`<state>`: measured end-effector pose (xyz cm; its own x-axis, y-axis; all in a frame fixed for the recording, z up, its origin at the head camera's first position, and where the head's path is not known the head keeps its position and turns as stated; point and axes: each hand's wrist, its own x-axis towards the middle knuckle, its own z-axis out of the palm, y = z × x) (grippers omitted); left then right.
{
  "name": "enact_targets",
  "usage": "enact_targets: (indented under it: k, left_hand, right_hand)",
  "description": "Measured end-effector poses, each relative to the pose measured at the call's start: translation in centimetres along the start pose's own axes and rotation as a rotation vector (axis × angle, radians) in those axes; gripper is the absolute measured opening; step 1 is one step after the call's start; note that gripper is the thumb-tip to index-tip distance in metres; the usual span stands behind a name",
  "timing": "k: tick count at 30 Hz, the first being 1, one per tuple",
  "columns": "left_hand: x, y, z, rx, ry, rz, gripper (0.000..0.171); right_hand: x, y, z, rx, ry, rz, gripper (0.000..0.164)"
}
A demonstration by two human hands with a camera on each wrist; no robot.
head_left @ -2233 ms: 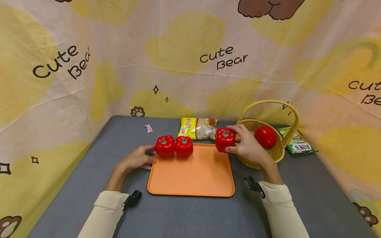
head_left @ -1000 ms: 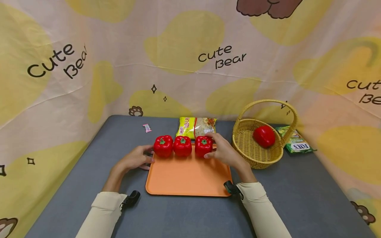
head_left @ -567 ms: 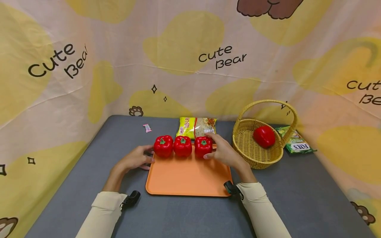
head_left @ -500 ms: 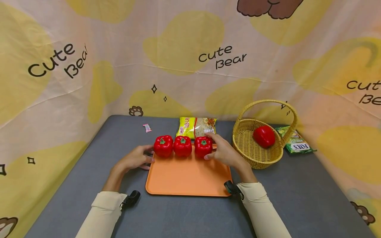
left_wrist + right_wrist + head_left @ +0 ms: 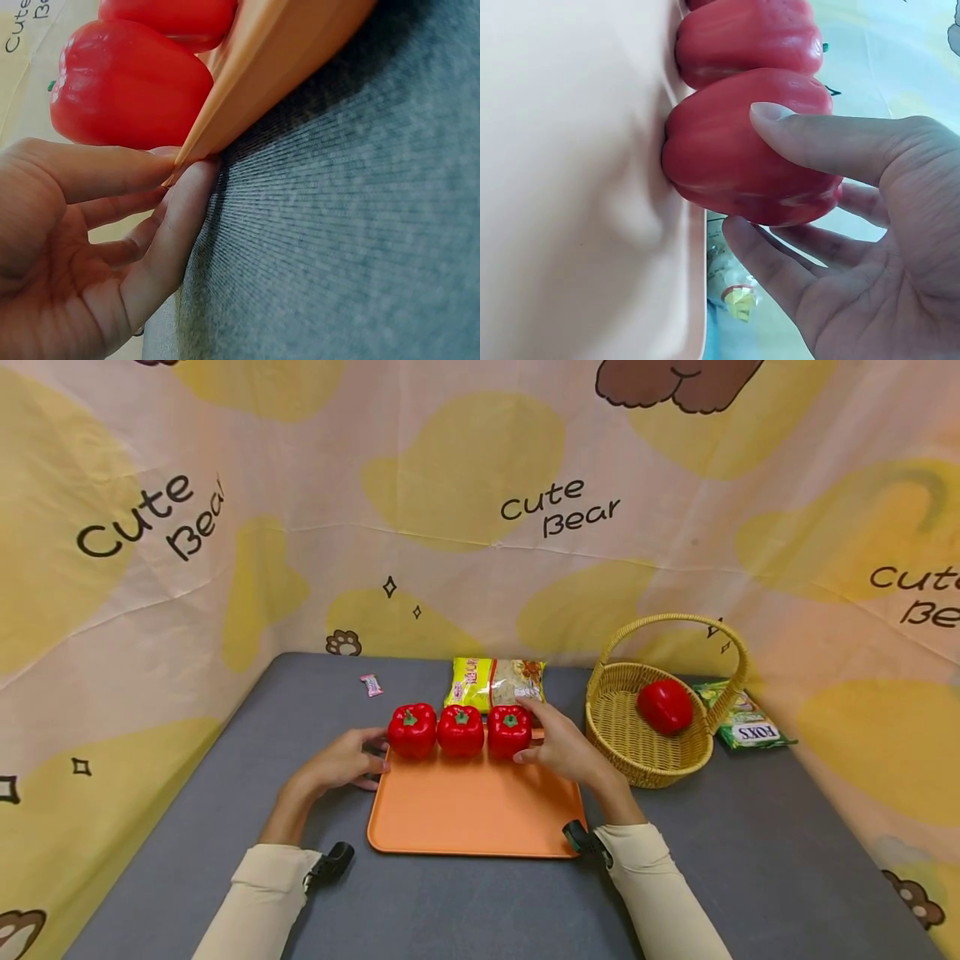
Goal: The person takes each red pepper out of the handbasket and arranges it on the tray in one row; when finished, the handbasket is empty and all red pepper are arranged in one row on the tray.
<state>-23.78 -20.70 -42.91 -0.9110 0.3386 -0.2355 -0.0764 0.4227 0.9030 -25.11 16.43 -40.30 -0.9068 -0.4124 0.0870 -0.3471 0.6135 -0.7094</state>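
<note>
nearest are the left sleeve and right sleeve, pale and rolled, a dark strap at the left wrist and a like one at the right. both forearms reach in over the grey table, where an orange tray lies flat between them.

the left hand pinches the tray's left rim toward its far corner. the left wrist view shows the fingertips nearly together, with only the thin rim between them, one on top and one underneath. the left pepper sits right next to these fingertips; i cannot tell whether they touch it.

the right hand holds the right pepper from its right side, spread about as wide as the pepper itself. its thumb lies on the near face, and the fingers curve along the other side without closing all the way round.

that pepper stands upright on the tray's far edge, stem up, in a row with the middle pepper and left pepper, also upright and close together.

to the right of the tray stands a wicker basket with a red item inside. farther back lie a green bag, a yellow bag behind the peppers, and a small pink candy. a printed cloth hangs behind everything.
</note>
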Motion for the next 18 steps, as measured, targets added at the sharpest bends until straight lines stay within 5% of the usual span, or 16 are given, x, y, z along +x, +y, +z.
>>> enact_targets:
  k: [18]
  left_hand:
    - [0.19, -0.17, -0.04, 0.008, -0.001, -0.007, 0.073]
  right_hand:
    - [0.11, -0.10, 0.33, 0.022, 0.008, -0.005, 0.088]
